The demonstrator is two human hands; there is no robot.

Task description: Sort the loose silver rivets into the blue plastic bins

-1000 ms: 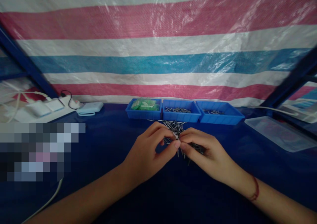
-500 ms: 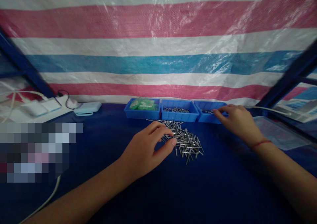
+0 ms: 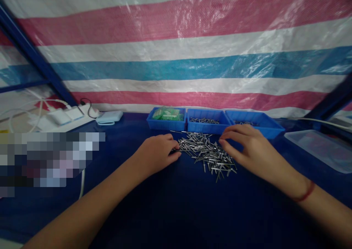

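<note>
A loose pile of silvery blind rivets (image 3: pixel 206 150) lies on the dark blue table between my two hands. At the pile's left edge, my left hand (image 3: pixel 158 153) has its fingers curled, with thumb and forefinger closed around what looks like a rivet. My right hand (image 3: pixel 247 146) hovers by the pile's right side, fingers bent and thumb apart, holding nothing I can see. Behind the pile, a middle blue bin (image 3: pixel 209 127) contains more rivets. The right blue bin (image 3: pixel 271 128) also has some rivets in it and is partly hidden by my right hand.
The left blue bin (image 3: pixel 166 124) contains green plastic packets (image 3: pixel 168 113). Farther left are a light blue case (image 3: pixel 110 117) and a white power strip (image 3: pixel 74 117) with cables. A clear plastic lid or tray (image 3: pixel 319 150) lies on the right. Striped sheeting (image 3: pixel 176 69) hangs behind.
My right hand has come out of the right bin and moved left to the rivet pile. My left hand has drawn back to the pile's left edge, its fingers closing. The view has shifted.
</note>
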